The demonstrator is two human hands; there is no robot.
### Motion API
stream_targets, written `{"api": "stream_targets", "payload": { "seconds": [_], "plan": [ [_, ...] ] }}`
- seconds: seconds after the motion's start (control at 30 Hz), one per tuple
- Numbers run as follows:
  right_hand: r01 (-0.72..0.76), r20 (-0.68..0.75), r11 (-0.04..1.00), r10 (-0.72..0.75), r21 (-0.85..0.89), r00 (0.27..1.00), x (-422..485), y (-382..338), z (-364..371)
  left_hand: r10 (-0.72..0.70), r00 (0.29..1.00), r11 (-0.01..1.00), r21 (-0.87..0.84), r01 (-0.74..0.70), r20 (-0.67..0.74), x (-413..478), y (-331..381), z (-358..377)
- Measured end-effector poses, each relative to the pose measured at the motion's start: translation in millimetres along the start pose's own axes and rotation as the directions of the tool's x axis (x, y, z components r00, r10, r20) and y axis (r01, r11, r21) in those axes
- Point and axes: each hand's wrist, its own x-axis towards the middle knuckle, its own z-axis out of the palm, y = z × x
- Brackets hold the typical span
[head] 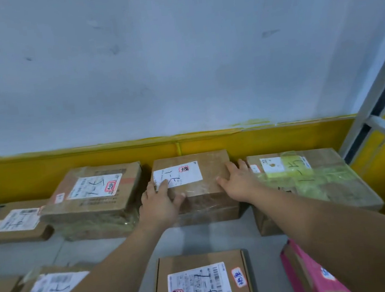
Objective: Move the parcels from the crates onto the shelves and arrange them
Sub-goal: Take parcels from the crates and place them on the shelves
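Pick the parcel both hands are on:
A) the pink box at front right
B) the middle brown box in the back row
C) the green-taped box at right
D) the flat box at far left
B: the left hand and right hand both rest on the middle brown box.

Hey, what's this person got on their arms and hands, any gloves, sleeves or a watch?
Nothing is worn that shows. The left hand and right hand have no gloves, and no ring, watch or bracelet is visible. No sleeve is in view on either arm.
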Motion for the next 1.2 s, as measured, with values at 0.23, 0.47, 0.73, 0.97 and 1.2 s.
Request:
{"api": "stream_targets", "payload": {
  "seconds": [0.23, 0.47, 0.73, 0.97, 1.2],
  "plan": [
    [-0.065, 0.063, 0.982, 0.055, 0.176, 0.997, -14.6, -11.2, 12.8, -0.049, 0.993, 0.979, -0.192, 0.070, 0.111, 20.1, -15.7, -2.5],
    [-0.130, 0.050, 0.978, 0.124, 0.164, 0.991, -32.5, -18.2, 19.5, 0.030, 0.988, 0.989, -0.149, -0.007, 0.152, 16.6, -24.5, -4.8],
    [-0.159, -0.007, 0.967, 0.164, 0.201, 0.986, -41.5, -22.3, 28.6, 0.100, 0.978, 0.985, -0.156, -0.072, 0.180, 18.1, -29.3, -2.3],
    [-0.129, 0.009, 0.984, 0.129, 0.121, 0.992, -11.9, -21.0, 10.5, 0.111, 0.978, 0.989, -0.119, -0.091, 0.174, 12.5, -32.1, 2.5],
    [-0.091, -0.005, 0.991, 0.092, 0.102, 0.996, 21.1, -20.2, 15.2, 0.088, 0.984, 0.995, -0.069, -0.079, 0.153, 6.7, -29.6, -1.3]
  ]
}}
